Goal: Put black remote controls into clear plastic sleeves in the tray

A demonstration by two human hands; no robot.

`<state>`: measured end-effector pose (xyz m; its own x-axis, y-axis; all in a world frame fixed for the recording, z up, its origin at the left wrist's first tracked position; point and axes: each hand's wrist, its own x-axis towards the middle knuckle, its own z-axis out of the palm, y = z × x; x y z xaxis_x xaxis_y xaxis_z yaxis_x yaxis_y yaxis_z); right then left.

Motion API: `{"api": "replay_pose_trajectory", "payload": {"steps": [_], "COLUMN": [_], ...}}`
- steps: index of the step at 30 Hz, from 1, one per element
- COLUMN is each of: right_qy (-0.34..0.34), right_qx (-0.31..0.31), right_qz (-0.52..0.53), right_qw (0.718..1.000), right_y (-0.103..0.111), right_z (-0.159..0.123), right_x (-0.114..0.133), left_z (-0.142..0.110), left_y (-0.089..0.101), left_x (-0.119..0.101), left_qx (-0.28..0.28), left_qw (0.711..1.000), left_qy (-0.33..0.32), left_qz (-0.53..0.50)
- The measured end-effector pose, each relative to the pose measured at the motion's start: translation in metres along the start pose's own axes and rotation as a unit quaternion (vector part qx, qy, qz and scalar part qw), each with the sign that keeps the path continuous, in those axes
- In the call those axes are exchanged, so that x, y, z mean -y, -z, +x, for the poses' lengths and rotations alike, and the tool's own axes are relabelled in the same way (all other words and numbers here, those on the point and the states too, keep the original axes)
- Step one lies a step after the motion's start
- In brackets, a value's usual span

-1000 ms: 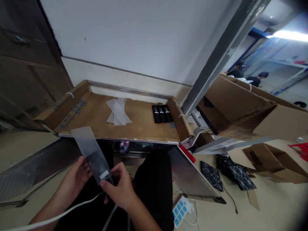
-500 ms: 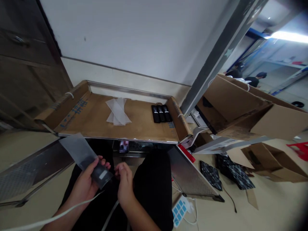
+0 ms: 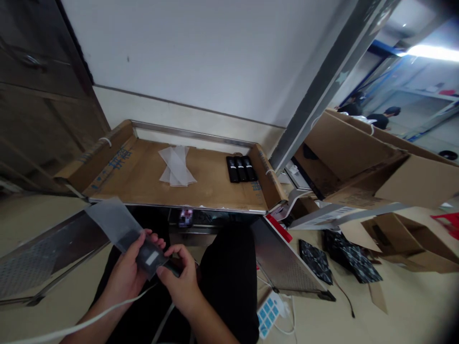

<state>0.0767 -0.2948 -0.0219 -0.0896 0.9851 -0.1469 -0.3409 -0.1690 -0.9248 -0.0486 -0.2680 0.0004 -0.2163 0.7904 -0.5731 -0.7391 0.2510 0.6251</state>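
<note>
Above my lap, my left hand (image 3: 128, 270) is closed around a translucent plastic sleeve (image 3: 112, 220). Inside its lower part lies a black object (image 3: 143, 249) with a white label, dark and slim like the ones on the tray. The sleeve's far end extends flat to the upper left. My right hand (image 3: 183, 283) pinches the black end that sticks out of the sleeve near its opening, thumb and fingers around it. On the cardboard-lined tray (image 3: 143, 184), several more clear sleeves (image 3: 177, 168) lie crossed. Three black objects with white labels (image 3: 241, 169) sit side by side at its right.
A white cable (image 3: 93, 313) runs across my left forearm. Open cardboard boxes (image 3: 353, 160) stand at the right. Black patterned bags (image 3: 349, 255) and a power strip (image 3: 267, 315) lie on the floor. Metal panels (image 3: 289, 260) flank my knees. People sit in the far background.
My right hand has moved from beside the sleeve onto the black object's protruding end and now pinches it. My left hand keeps its hold on the sleeve, almost unmoved.
</note>
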Motion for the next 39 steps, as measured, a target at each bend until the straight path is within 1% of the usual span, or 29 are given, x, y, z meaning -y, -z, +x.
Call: {"api": "replay_pose_trajectory", "payload": {"steps": [3,6,9,12,15,17,22,27,30,35,37,39], "right_qy": [-0.005,-0.003,-0.027,-0.093,-0.149,-0.163,-0.182,-0.179,-0.17,-0.153,-0.147,-0.144], "right_qx": [-0.03,-0.041,-0.012,0.033,0.031,0.03,0.039,0.044,0.058,0.093,0.104,0.111], "right_qz": [-0.003,0.004,0.054,0.093,0.118,0.146,0.21,0.235,0.241,0.224,0.217,0.216], "right_qw": [1.0,0.999,0.998,0.991,0.981,0.975,0.96,0.954,0.954,0.958,0.959,0.959], "right_y": [-0.001,-0.002,-0.002,0.0,0.002,0.004,0.004,0.005,0.007,0.008,0.009,0.01], "right_z": [0.003,0.005,0.004,0.001,0.0,-0.001,0.0,0.001,0.001,0.001,0.001,0.001], "right_x": [-0.003,-0.006,-0.008,-0.01,-0.011,-0.01,-0.007,-0.009,-0.01,-0.008,-0.007,-0.008], "left_z": [-0.003,-0.007,-0.009,-0.009,-0.009,-0.009,-0.01,-0.012,-0.011,-0.011,-0.013,-0.016], "left_y": [-0.002,-0.004,-0.005,-0.006,-0.004,0.0,0.011,0.013,0.011,0.005,0.004,0.002], "left_x": [-0.002,-0.002,0.0,0.001,0.002,0.002,0.003,-0.001,-0.008,-0.019,-0.02,-0.02], "left_qx": [-0.015,-0.021,-0.002,0.025,0.055,0.071,0.096,0.142,0.15,0.14,0.123,0.1], "left_qw": [1.0,0.999,0.998,0.995,0.989,0.985,0.978,0.967,0.968,0.97,0.974,0.98], "left_qy": [0.002,-0.009,-0.029,-0.051,-0.087,-0.102,-0.095,-0.112,-0.125,-0.15,-0.142,-0.118], "left_qz": [0.023,0.039,0.05,0.076,0.104,0.119,0.16,0.179,0.16,0.131,0.129,0.128]}}
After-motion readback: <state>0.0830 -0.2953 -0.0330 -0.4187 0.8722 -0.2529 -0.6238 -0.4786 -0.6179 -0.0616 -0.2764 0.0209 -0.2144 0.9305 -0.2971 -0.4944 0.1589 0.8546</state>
